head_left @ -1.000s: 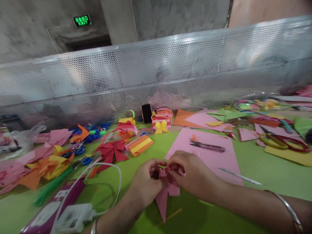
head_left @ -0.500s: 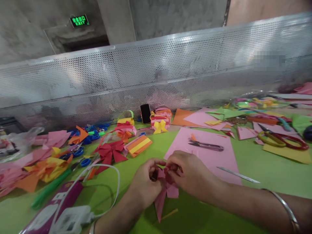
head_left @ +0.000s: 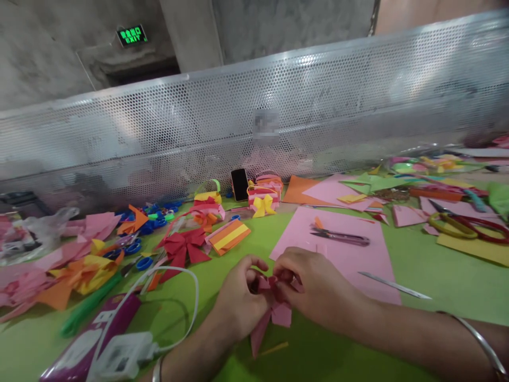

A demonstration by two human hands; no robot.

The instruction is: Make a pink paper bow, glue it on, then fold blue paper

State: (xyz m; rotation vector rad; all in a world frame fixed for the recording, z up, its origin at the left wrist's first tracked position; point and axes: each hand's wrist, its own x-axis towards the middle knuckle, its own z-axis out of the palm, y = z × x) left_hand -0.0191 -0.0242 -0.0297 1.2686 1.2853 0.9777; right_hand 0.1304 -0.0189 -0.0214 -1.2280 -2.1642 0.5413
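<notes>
Between my two hands is a pink folded paper bow (head_left: pixel 281 314), its pointed tails hanging down toward me. My left hand (head_left: pixel 243 302) pinches its left side with thumb and fingers. On the other side, my right hand (head_left: pixel 304 278) is closed on the bow near a darker red-pink knot (head_left: pixel 272 281) at its middle. My fingers hide part of the loops. A thin yellow paper strip (head_left: pixel 274 348) lies on the green tabletop just below. Beyond my right hand, thread snips (head_left: pixel 340 236) rest on a pink paper sheet (head_left: pixel 294 228).
A craft blade (head_left: pixel 393 285) lies right of my hand, and scissors (head_left: pixel 469 225) farther right. To the left are a red paper bow (head_left: pixel 185 246), a purple power strip (head_left: pixel 91 339) with a white charger (head_left: pixel 123 353), and crumpled papers. A phone (head_left: pixel 239 184) stands before the perforated metal panel (head_left: pixel 222 116).
The camera view has shifted slightly, so things on the table sit a little farther right. Both hands keep hold of the pink bow, and the red-pink knot shows more between my fingers.
</notes>
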